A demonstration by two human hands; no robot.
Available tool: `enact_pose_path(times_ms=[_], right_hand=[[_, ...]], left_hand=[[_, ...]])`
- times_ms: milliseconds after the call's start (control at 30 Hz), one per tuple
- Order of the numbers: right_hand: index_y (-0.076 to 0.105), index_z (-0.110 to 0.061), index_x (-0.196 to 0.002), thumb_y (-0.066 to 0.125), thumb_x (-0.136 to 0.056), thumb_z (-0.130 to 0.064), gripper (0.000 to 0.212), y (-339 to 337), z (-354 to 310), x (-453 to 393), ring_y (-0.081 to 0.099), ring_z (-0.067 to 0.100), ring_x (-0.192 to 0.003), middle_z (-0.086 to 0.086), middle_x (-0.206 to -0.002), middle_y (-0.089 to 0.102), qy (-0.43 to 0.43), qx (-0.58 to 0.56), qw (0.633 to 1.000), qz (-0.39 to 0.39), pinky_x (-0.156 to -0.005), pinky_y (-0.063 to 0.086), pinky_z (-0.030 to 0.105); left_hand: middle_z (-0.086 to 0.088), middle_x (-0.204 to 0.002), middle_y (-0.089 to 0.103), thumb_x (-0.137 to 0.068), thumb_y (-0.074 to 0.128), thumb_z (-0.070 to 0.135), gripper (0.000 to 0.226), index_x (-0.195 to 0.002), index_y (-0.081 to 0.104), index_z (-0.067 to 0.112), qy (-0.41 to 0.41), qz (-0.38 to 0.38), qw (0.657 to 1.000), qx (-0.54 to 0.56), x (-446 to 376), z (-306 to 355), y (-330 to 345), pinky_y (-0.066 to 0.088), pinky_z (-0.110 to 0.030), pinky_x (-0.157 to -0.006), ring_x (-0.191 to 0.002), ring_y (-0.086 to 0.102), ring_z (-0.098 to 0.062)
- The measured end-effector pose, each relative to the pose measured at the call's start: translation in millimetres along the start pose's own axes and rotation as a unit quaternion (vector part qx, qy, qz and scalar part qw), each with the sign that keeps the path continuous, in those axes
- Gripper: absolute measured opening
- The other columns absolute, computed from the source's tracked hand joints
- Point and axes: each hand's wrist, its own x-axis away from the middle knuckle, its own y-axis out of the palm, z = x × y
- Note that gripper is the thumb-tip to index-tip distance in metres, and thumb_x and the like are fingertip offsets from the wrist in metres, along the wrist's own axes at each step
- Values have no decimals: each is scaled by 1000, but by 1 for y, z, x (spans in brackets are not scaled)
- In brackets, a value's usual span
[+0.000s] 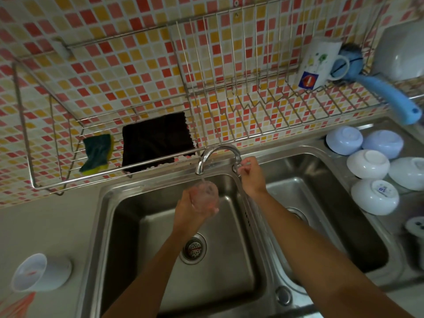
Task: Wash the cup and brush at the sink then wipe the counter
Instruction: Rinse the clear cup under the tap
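Centre of frame: the left hand [192, 206] grips a clear pinkish cup [205, 194] under the running faucet [218, 157], above the left basin of the steel sink [142, 216]. The right hand [251, 174] pinches the tap handle [237, 166]. A blue brush [376, 81] lies on the wire rack [252, 95], upper right.

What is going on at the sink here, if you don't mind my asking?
A person is rinsing a clear cup in the left hand under the running faucet, over the left basin. The right hand is on the tap handle. The blue brush sits in the wall rack beside a mug. A white cup lies on the counter.
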Motion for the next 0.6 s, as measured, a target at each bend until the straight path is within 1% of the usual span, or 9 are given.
enact_pose_path(times_ms=[100,133,200,267,333,400,467,533,600], right_hand=[[50,-19,-93,56,-91,-6,15,1,-4,3,58,18,-79,-2,-83,60,2,14,1000,0,-64,44,25],[50,-19,-93,55,-92,-7,13,0,-5,3,58,17,-78,-2,-83,60,-1,20,1000,2,-63,43,25],[49,-23,-92,53,-93,-11,13,1,-6,3,59,19,-78,-1,-84,61,-1,34,999,-3,-66,47,31],[47,-33,-88,52,-93,-12,22,1,-4,2,60,25,-79,-3,-82,60,18,22,999,-18,-69,54,45],[47,-36,-86,52,-94,-11,27,1,-6,3,62,26,-81,-3,-82,61,44,-1,999,-23,-71,57,47],[52,-29,-101,52,-96,-13,17,-4,-13,12,62,23,-83,0,-90,63,23,23,999,-12,-70,56,40],[50,-19,-120,51,-97,-16,23,-8,-14,31,61,17,-92,2,-105,64,-9,70,997,6,-75,49,30],[43,-18,-133,52,-97,-18,38,-8,-3,59,56,14,-106,0,-122,59,-31,96,995,0,-86,49,33],[39,-17,-139,53,-95,-20,46,-4,19,85,51,19,-119,4,-135,51,-64,163,984,-35,-98,46,39]], left_hand=[[13,-103,63,-55,90,26,74,-117,50,24,-8,7,1000,-13,3,4,-3,43,-7,-62,-92,60,-1],[14,-103,62,-55,91,26,75,-118,50,23,-11,9,1000,-15,3,3,-4,42,-6,-60,-90,59,1],[14,-102,62,-55,91,26,75,-118,50,23,-11,9,1000,-16,3,3,-5,42,-6,-60,-89,59,2],[13,-105,62,-55,90,26,75,-119,49,24,-9,6,1000,-17,4,3,-6,43,-6,-60,-90,59,2],[13,-105,62,-55,90,27,75,-118,50,25,-6,6,1000,-20,4,1,-6,44,-6,-59,-90,59,1],[11,-107,60,-53,91,31,77,-117,48,26,-8,7,999,-38,4,-4,-6,45,-10,-65,-92,60,-4],[8,-113,55,-50,91,36,81,-117,46,27,-7,11,997,-70,6,-8,-7,51,-24,-75,-96,59,-11],[6,-118,47,-51,91,33,86,-122,44,22,-9,3,994,-111,5,-14,-8,51,-31,-84,-101,54,-14],[7,-117,39,-55,89,31,86,-125,41,18,-15,-19,989,-143,7,-19,-10,48,-30,-86,-102,49,-14]])
